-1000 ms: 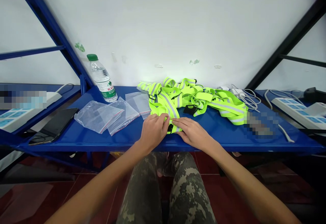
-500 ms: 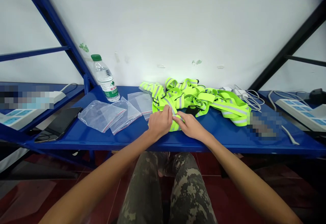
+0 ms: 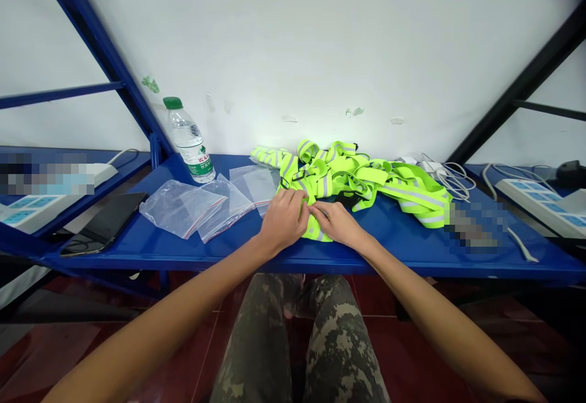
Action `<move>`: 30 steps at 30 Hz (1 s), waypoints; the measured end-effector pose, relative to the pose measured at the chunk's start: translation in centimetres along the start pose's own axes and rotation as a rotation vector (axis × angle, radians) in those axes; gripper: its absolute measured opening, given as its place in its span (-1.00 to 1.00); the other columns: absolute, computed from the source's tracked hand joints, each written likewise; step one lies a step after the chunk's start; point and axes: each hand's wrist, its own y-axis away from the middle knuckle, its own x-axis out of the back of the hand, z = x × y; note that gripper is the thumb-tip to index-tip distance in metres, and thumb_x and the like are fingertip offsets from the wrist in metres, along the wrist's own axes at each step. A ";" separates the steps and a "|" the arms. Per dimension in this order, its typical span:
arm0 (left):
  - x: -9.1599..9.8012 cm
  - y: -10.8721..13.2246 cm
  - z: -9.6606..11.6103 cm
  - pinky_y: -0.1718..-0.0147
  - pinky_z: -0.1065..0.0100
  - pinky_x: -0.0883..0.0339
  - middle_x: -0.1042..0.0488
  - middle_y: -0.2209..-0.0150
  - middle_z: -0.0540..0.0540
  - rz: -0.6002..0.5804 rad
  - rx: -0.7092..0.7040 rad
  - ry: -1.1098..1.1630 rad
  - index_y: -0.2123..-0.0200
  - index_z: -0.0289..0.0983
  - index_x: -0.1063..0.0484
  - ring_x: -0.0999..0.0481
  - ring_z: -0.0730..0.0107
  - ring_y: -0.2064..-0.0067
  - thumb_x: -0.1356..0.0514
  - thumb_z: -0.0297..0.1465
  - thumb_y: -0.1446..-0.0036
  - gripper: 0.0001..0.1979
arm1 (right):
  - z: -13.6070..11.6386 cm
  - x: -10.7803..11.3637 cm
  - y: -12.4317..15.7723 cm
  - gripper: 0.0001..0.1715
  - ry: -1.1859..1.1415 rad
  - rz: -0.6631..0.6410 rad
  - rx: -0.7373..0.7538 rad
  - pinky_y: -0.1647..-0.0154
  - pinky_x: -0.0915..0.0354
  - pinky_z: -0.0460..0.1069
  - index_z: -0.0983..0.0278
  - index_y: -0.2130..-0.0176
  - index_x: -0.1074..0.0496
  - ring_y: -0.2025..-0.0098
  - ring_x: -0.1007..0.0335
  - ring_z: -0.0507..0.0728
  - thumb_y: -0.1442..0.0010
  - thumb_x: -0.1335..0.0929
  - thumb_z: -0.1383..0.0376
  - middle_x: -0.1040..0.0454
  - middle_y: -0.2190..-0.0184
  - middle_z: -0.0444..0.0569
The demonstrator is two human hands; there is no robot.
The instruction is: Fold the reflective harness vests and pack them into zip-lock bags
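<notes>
Our left hand (image 3: 282, 221) and right hand (image 3: 336, 223) sit close together at the front of the desk, fingers curled inward. Their fingertips meet on a neon yellow strap (image 3: 315, 229) with a silver reflective stripe. Both hands appear to be pinching it, though the fingers partly hide the grip. With our hands this close and low, we have good control: a short span of strap between the fingertips is less likely to twist. The strap runs back into a tangled pile of reflective vests (image 3: 366, 183) at the middle of the blue desk (image 3: 389, 250), and a black buckle (image 3: 344, 199) sits just behind our right hand. To the left lie clear zip bags (image 3: 180, 207), a water bottle (image 3: 190, 143) and a dark tablet (image 3: 103, 223). To the right are white cables (image 3: 451, 180) and a power strip (image 3: 540, 207).
</notes>
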 end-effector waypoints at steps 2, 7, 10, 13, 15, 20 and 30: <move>0.6 0.8 -0.1 0.06 0.12 -0.28 -0.50 0.07 -0.29 0.021 0.084 -0.107 0.04 -0.32 -0.37 -0.44 -0.01 0.00 -0.03 -0.23 -0.33 -0.69 | -0.2 -0.1 0.0 -0.56 0.020 0.002 -0.004 0.37 -0.05 -0.05 0.27 0.36 -0.46 0.44 -0.41 0.09 -0.42 -0.17 0.18 -0.54 0.45 -0.01; 0.8 1.9 -0.2 0.15 0.20 -0.33 -0.55 0.13 -0.27 -0.076 0.288 -0.030 0.01 -0.34 -0.32 -0.53 0.07 0.08 0.04 -0.18 -0.38 -0.64 | -0.5 -0.3 0.2 -0.59 0.052 -0.022 -0.035 0.35 -0.08 -0.05 0.26 0.29 -0.48 0.34 -0.51 0.14 -0.43 -0.17 0.17 -0.58 0.38 0.02; 0.4 1.6 -0.2 0.17 0.21 -0.34 -0.56 0.13 -0.24 -0.077 0.295 0.105 0.01 -0.31 -0.29 -0.57 0.10 0.11 0.08 -0.26 -0.40 -0.70 | -0.5 -0.4 0.1 -0.60 0.052 -0.003 -0.034 0.36 -0.07 -0.05 0.26 0.31 -0.46 0.35 -0.49 0.14 -0.42 -0.18 0.17 -0.56 0.40 0.01; 0.3 1.0 -0.4 0.14 0.21 -0.33 -0.56 0.18 -0.19 -0.078 0.275 0.232 0.07 -0.28 -0.31 -0.57 0.13 0.13 0.09 -0.30 -0.40 -0.74 | -0.7 -0.4 -0.1 -0.57 0.016 0.018 -0.014 0.37 -0.07 -0.05 0.26 0.38 -0.41 0.44 -0.42 0.11 -0.42 -0.17 0.16 -0.51 0.48 -0.03; 0.3 0.7 -0.6 0.15 0.21 -0.32 -0.55 0.24 -0.14 -0.082 0.255 0.298 0.12 -0.26 -0.33 -0.55 0.17 0.17 0.09 -0.31 -0.40 -0.75 | -0.8 -0.4 -0.3 -0.54 -0.017 0.023 0.007 0.39 -0.06 -0.05 0.26 0.42 -0.38 0.48 -0.36 0.09 -0.42 -0.16 0.15 -0.46 0.52 -0.05; -0.2 0.6 -1.2 0.11 0.26 -0.30 -0.49 0.26 -0.10 -0.061 0.113 0.409 0.27 -0.24 -0.32 -0.48 0.27 0.17 0.08 -0.40 -0.37 -0.78 | -1.0 -0.4 -0.9 -0.53 -0.059 -0.021 0.045 0.42 -0.01 -0.06 0.27 0.48 -0.34 0.52 -0.27 0.05 -0.41 -0.17 0.16 -0.38 0.57 -0.10; -0.3 1.0 -0.4 0.16 0.25 -0.28 -0.50 0.32 -0.07 0.011 0.109 0.234 0.12 -0.24 -0.35 -0.44 0.23 0.19 -0.06 -0.44 -0.28 -0.87 | -0.6 -0.7 -1.2 -0.62 0.067 -0.035 -0.083 0.44 -0.08 -0.06 0.29 0.40 -0.55 0.48 -0.31 0.04 -0.32 -0.28 0.18 -0.50 0.52 -0.08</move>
